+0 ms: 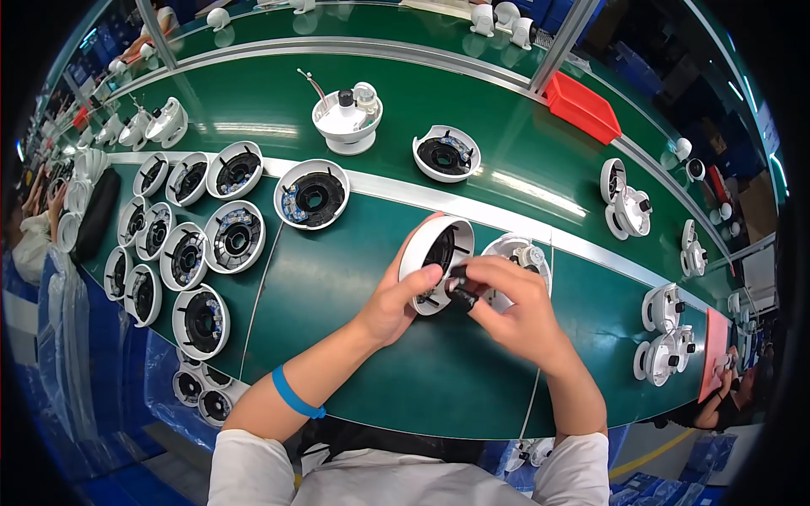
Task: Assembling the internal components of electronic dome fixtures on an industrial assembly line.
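My left hand (395,297) grips a white round camera housing (413,259), tilted on its side above the bench, with its thumb over the rim. Inside the housing is a black ring-shaped part (440,250). Close to the housing's opening, my right hand (513,295) is closed in a pinch, with black coverings at the thumb and a fingertip. Whatever lies between those fingertips is too small to make out. Partly hidden behind my right hand, a white camera base (540,250) with a clear and black piece rests on the green bench (337,282).
Several white housings with black insides (234,237) stand grouped at the left. On the green conveyor (523,143) beyond a metal rail (405,193) are a white base with wires (348,118), another housing (446,154) and a red tray (582,108). Assembled cameras (665,307) stand at the right.
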A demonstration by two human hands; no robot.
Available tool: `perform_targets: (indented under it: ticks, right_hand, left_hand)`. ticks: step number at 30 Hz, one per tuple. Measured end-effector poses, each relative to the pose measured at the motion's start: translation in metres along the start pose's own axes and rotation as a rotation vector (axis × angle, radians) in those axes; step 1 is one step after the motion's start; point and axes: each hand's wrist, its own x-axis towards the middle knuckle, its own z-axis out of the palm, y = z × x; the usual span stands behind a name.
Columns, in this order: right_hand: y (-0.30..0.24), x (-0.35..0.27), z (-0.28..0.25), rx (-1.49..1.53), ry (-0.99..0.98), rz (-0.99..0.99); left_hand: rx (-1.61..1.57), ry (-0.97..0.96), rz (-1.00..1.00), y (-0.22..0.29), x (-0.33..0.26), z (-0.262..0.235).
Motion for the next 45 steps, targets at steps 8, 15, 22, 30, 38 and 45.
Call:
perform_targets:
  ticks: [8, 15, 22, 30, 38, 45]
  right_hand:
    - [-0.001, -0.006, 0.010, -0.303, 0.041, -0.257]
    - [0.005, -0.008, 0.014, -0.555, 0.031, -0.416]
    - [0.003, -0.012, 0.011, -0.609, -0.040, -0.398]
    - [0.005, -0.006, 0.003, -0.419, 0.006, -0.283]
    - [0.005, -0.010, -0.003, 0.090, 0.119, 0.278]
    - [0.013, -0.010, 0.002, -0.434, 0.053, -0.321]
  left_hand:
    - [0.050, -0.023, 0.014, -0.003, 0.004, 0.007]
    - [0.202, -0.068, 0.068, -0.005, 0.005, 0.011]
    - [0.383, -0.099, 0.122, -0.011, 0.007, 0.012]
    - [0.200, -0.099, 0.185, -0.021, 0.010, 0.001]
    - [-0.207, 0.101, -0.025, -0.012, 0.019, 0.001]
    - [0.151, 0.019, 0.009, -0.019, 0.020, 0.021]
